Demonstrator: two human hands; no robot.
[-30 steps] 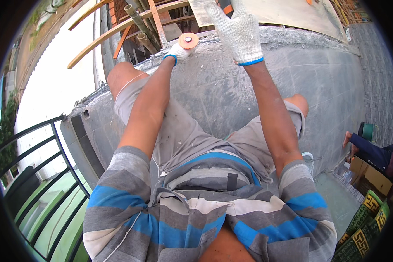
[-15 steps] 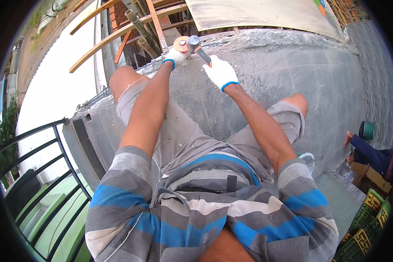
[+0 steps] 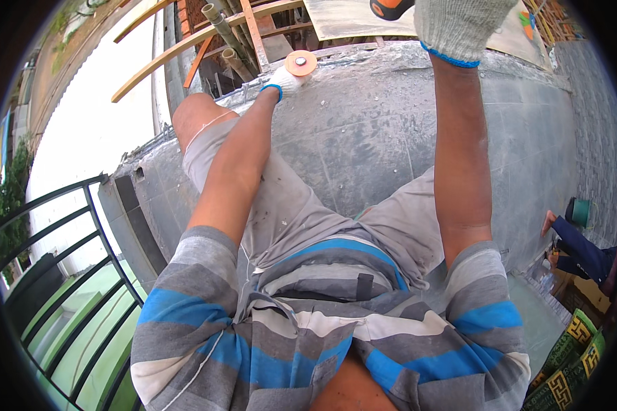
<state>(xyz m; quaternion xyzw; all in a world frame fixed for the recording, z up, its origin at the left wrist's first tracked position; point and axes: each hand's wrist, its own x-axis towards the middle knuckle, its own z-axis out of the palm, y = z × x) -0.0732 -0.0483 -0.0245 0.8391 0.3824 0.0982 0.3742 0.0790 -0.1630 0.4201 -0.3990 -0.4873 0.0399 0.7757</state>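
Writing first: at lower right, a green cloth-like thing (image 3: pixel 574 344) bears a yellow maze pattern and small printed lettering along its dark edge. A pale board (image 3: pixel 363 19) at the top carries a small orange, green and blue patch (image 3: pixel 527 26) near its right end; no letters made out there.

Tool (image 3: pixel 301 63) in the left hand: round, flat orange guard, a small grey metal end at its centre, seen nearly end-on. Its lower part is hidden. It stands by the broken, rough edge of a grey slab (image 3: pixel 514 144), just right of the bamboo poles (image 3: pixel 219 27).

Left hand (image 3: pixel 292 80), white knit glove with blue cuff, closed around the tool beneath the guard. Right hand (image 3: pixel 463 26), same kind of glove, dustier, raised at the top edge and well apart from the tool; it grips a black-and-orange handle (image 3: pixel 389 8), whose end shows beside the glove. Fingers and the rest of the handle are cut off.

Pale crumbs and dust on the slab. Black railing (image 3: pixel 93 205) at left. At right, another person's dark blue trouser leg (image 3: pixel 576 240) and bare foot, near a green round container (image 3: pixel 581 213).
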